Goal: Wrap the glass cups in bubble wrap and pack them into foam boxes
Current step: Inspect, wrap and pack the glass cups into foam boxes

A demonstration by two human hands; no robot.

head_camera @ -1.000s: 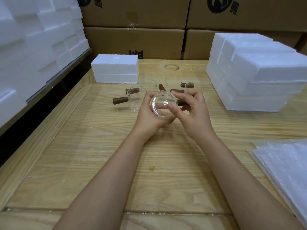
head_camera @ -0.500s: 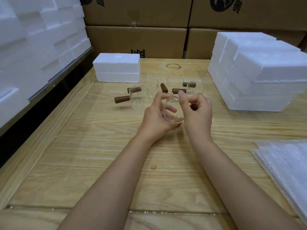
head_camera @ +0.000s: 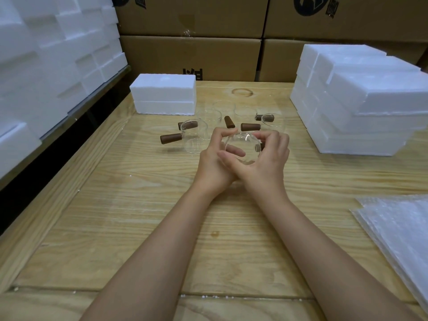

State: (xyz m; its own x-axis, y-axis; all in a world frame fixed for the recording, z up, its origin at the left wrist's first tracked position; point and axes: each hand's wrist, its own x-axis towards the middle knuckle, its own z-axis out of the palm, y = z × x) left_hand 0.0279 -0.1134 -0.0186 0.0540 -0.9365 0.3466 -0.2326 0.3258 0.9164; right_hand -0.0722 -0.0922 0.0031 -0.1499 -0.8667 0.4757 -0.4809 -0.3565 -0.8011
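Observation:
A clear glass cup (head_camera: 243, 144) with a brown wooden handle is held above the wooden table (head_camera: 139, 216), its round mouth tipped toward me. My left hand (head_camera: 215, 161) grips its left side, fingers curled over the rim. From the right, my right hand (head_camera: 266, 158) grips it, thumb and fingers around the rim near the handle. Behind my hands stand several more glass cups (head_camera: 194, 135) with brown handles. A stack of bubble wrap sheets (head_camera: 398, 230) lies at the table's right edge. A closed white foam box (head_camera: 164, 93) sits at the back left.
A tall pile of white foam boxes (head_camera: 361, 98) fills the back right of the table. More foam pieces (head_camera: 46, 59) are stacked on a shelf along the left. Cardboard cartons (head_camera: 192, 56) form the wall behind.
The cup has been turned between both hands; a second ago its mouth faced me, then it tipped lower, and now the mouth faces me again. My right hand has closed round the rim.

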